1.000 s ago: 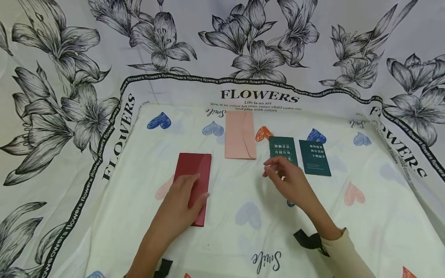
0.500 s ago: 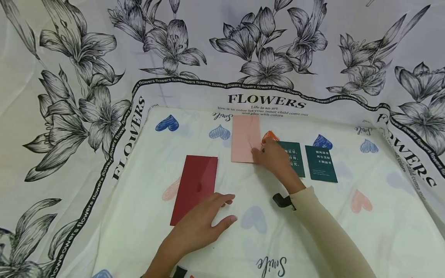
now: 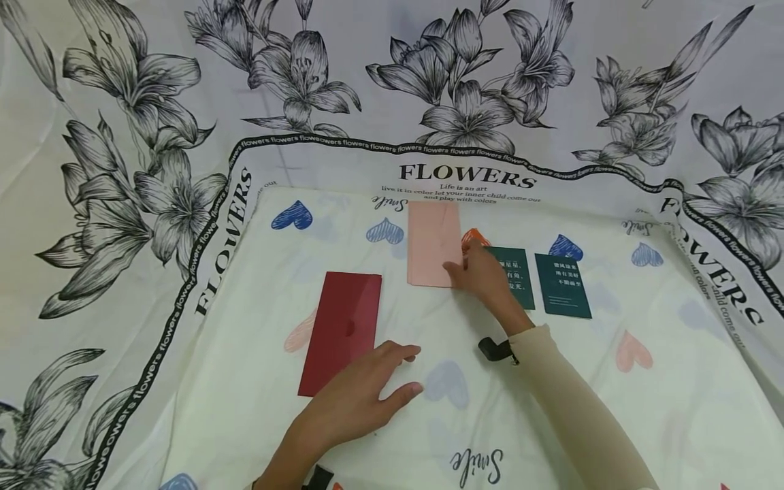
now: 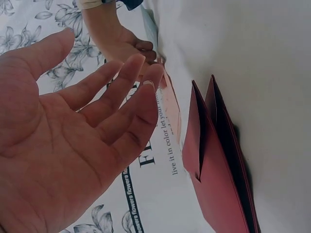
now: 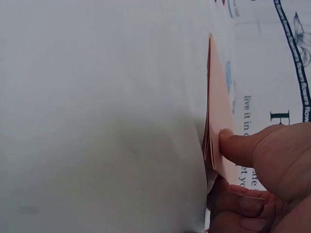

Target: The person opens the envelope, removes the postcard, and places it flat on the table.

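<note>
A pink envelope (image 3: 429, 241) lies at the back middle of the cloth. My right hand (image 3: 486, 275) pinches its near right edge; the right wrist view shows the thumb (image 5: 235, 145) on top and fingers curled under the lifted edge. A dark red envelope (image 3: 339, 327) rests to the left, its sides standing slightly apart in the left wrist view. My left hand (image 3: 355, 398) holds nothing; its fingers are spread and relaxed over the near right end of the red envelope. Part of one green card (image 3: 517, 279) is hidden behind my right hand.
A second green card (image 3: 563, 286) with white printed characters lies right of the first. Everything sits on a pale cloth (image 3: 245, 408) with printed hearts. Behind it, a white flower-print cloth (image 3: 367, 82) rises.
My right hand has moved left from the green card to the pink envelope and taken its edge. My left hand has drawn off the red envelope, rightward and nearer. The head view has shifted slightly.
</note>
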`<state>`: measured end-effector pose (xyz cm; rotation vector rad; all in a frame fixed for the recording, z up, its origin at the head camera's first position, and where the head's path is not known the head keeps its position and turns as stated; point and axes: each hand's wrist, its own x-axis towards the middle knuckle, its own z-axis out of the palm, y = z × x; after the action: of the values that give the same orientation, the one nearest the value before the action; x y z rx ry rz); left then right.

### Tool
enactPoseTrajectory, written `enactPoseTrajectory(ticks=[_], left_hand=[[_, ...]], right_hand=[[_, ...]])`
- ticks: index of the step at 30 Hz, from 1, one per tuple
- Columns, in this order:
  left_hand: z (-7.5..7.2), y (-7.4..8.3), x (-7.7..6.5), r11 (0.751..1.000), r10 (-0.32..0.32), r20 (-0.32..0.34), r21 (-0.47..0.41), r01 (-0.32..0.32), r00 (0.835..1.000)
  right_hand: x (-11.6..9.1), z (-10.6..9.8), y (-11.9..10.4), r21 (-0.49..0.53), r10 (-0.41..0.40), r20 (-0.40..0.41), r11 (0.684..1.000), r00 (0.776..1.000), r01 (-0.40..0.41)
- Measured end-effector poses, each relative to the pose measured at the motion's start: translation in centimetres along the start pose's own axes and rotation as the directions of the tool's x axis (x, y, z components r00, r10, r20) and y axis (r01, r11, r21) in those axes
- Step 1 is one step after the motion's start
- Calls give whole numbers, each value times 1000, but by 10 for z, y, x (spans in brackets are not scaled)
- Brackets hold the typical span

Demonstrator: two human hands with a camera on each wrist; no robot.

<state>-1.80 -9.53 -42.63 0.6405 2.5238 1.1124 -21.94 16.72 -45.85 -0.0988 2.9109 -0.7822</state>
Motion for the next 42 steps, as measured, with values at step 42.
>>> enactPoseTrajectory(ticks=[42], left_hand=[[7, 6, 16, 973, -110, -162, -221, 72, 981]], right_hand=[[-169, -33, -21, 470, -148, -80, 866, 986, 168]])
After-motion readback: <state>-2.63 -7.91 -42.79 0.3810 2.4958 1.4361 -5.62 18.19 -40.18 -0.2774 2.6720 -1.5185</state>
